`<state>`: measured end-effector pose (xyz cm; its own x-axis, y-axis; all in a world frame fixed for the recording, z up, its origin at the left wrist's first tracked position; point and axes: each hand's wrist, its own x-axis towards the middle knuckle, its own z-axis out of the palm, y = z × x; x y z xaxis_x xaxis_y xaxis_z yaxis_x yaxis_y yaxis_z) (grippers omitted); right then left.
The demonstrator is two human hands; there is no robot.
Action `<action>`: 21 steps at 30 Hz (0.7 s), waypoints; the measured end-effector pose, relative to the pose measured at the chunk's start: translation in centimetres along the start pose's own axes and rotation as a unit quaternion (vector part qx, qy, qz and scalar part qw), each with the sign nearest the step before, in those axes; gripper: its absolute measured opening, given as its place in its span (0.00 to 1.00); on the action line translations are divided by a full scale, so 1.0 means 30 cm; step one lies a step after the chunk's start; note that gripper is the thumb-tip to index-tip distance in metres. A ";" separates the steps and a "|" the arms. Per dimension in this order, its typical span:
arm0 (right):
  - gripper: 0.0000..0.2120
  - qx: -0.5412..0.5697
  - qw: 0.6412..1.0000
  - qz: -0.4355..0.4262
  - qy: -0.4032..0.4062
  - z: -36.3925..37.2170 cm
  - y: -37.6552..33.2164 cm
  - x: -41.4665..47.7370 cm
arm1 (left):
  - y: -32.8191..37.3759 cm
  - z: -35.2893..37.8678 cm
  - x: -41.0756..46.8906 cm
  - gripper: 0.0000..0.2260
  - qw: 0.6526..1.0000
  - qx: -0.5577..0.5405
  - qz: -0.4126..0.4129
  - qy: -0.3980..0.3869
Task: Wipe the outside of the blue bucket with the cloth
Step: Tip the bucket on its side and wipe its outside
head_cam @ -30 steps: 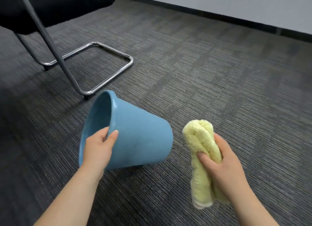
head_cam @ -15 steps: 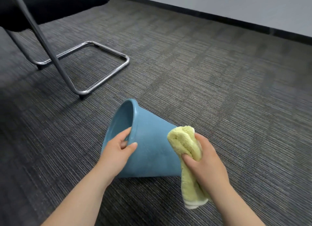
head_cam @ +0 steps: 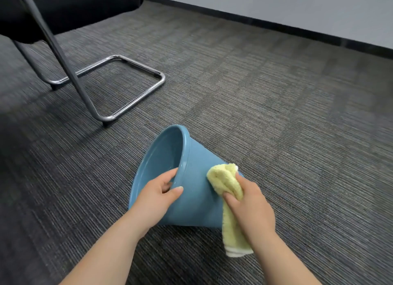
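Note:
The blue bucket (head_cam: pixel 195 191) lies tipped on its side on the carpet, its mouth facing left and away from me. My left hand (head_cam: pixel 155 199) grips its rim, fingers inside and thumb on the outer wall. A bunched yellow cloth (head_cam: pixel 228 184) is held in my right hand (head_cam: pixel 248 210) and pressed against the bucket's outer wall near its base. The cloth's loose end hangs down to the right of the bucket. The bucket's bottom is hidden behind the cloth and my right hand.
A black chair (head_cam: pixel 63 10) with a chrome sled frame (head_cam: pixel 119 87) stands at the upper left, its near corner a short way from the bucket's rim. Grey striped carpet (head_cam: pixel 297 125) spreads to the right up to a dark baseboard (head_cam: pixel 276 27) under a pale wall.
My right hand has brought the cloth left from beside the bucket onto its outer wall. My left hand keeps its grip on the rim.

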<state>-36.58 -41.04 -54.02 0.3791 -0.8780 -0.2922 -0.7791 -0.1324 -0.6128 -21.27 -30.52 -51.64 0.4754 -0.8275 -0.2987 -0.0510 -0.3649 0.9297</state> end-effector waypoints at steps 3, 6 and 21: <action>0.24 0.002 0.997 -0.083 -0.005 0.030 -0.049 -0.034 | -0.002 -0.008 0.007 0.19 1.000 0.003 -0.015 -0.006; 0.24 0.007 0.990 -0.138 -0.019 0.059 -0.063 -0.044 | -0.004 -0.016 0.010 0.19 1.000 0.002 -0.013 -0.011; 0.23 -0.046 0.996 -0.067 -0.047 0.069 -0.045 -0.017 | -0.037 -0.055 0.017 0.20 1.000 -0.011 -0.025 -0.005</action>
<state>-34.68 -39.46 -54.57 0.5243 -0.8031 -0.2830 -0.7595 -0.2908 -0.5820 -19.51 -29.83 -52.47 0.4683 -0.8123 -0.3477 -0.0083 -0.3975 0.9175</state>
